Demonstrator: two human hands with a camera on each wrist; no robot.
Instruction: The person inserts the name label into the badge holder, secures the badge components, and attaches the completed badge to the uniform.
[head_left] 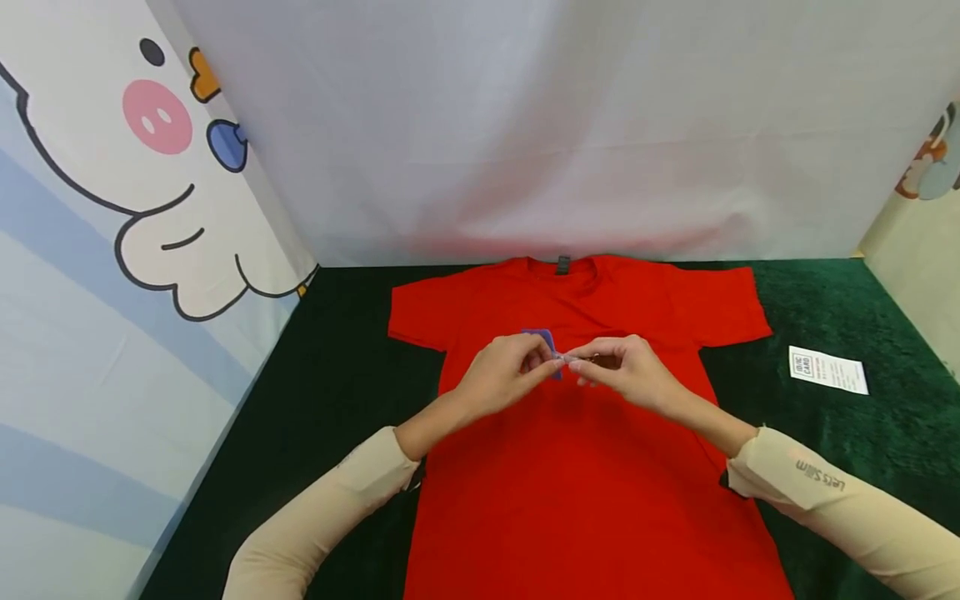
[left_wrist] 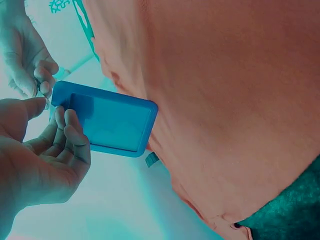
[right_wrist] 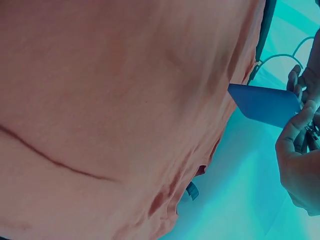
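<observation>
A blue-purple card holder [head_left: 542, 336] with a raised rim hangs over the chest of a red T-shirt [head_left: 577, 467]. My left hand [head_left: 510, 371] pinches the near end of the holder between thumb and fingers; the left wrist view shows the holder's recessed face [left_wrist: 117, 122]. Facing it, fingertip to fingertip, my right hand [head_left: 630, 371] pinches a small metal clip [right_wrist: 312, 130] at that same end. The fingers hide most of the clip, and I cannot tell how it is joined to the holder.
The T-shirt lies spread flat on a dark green cloth [head_left: 352, 375], collar [head_left: 562, 279] at the far side. A white printed card [head_left: 828, 371] lies to the right of its sleeve. A white curtain [head_left: 600, 125] stands behind, and a cartoon-printed panel [head_left: 90, 333] on the left.
</observation>
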